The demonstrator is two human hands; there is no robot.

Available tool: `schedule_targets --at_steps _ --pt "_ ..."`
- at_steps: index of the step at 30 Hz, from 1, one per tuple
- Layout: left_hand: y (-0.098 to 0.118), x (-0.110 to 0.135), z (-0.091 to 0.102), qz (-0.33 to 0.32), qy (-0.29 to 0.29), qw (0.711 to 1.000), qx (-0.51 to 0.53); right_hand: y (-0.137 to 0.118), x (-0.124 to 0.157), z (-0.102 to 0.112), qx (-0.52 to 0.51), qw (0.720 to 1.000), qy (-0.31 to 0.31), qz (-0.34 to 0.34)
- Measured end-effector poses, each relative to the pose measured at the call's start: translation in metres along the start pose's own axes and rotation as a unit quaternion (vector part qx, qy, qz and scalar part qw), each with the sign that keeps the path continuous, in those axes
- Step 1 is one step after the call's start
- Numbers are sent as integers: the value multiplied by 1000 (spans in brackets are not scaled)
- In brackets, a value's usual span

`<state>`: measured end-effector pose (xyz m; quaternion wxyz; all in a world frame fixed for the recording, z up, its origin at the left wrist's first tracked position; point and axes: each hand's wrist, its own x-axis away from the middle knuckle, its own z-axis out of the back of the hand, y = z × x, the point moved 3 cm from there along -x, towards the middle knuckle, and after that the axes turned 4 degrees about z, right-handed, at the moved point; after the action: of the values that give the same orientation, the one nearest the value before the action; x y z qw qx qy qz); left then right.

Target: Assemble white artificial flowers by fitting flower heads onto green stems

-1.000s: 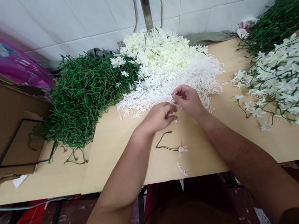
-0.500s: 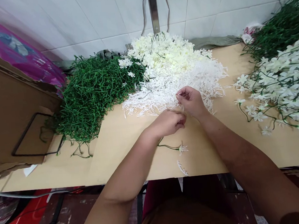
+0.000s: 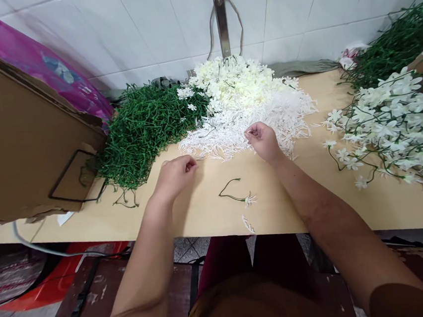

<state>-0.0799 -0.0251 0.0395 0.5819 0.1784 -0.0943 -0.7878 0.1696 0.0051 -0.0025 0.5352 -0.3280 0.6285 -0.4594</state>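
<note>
Left hand (image 3: 175,174) has pulled away from the right since a second ago; the two hands worked fingertip to fingertip then, now they sit well apart over the tabletop (image 3: 209,213). Left grip curls loosely, fingers bent inward toward the palm; whether anything small sits inside I cannot tell. It rests near the lower edge of the green stem heap (image 3: 141,130), not touching it.

Right hand (image 3: 264,138) stays at the near edge of the white stamen pile (image 3: 249,122). Thumb and forefinger are pinched together, seemingly on a small white piece, though it is too fine to make out clearly against the pile.

One green stem with a white flower (image 3: 237,196) lies loose on the tabletop between the forearms, touched by neither hand. A stray white sprig (image 3: 247,224) lies at the front edge just below it.

Behind the stamens: cream petal heap (image 3: 237,78). Right side: assembled flowering stems (image 3: 391,121), more green stems (image 3: 391,49) behind. Left: cardboard box (image 3: 19,147) with a pink bag (image 3: 37,60) on top.

Judgement: the joint fitting move has ended; the left hand heading toward the green heap suggests a fresh stem is being fetched.
</note>
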Motion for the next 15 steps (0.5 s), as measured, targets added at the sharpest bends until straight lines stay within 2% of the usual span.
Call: schedule_targets --at_steps 3,6,9,12,15 --pt "12 12 -6 -7 -30 999 22 0 2 -3 7 1000 -16 -1" --pt "42 15 -25 -64 -69 995 -15 -3 4 -6 14 999 -32 3" --pt "60 10 -44 -83 -72 994 -13 -8 5 -9 12 998 -64 11" --pt "56 2 -60 -57 -66 993 82 -12 7 -12 -11 995 -103 7" --pt "42 0 -67 -17 -41 975 218 -14 9 -16 -48 989 -139 -11"
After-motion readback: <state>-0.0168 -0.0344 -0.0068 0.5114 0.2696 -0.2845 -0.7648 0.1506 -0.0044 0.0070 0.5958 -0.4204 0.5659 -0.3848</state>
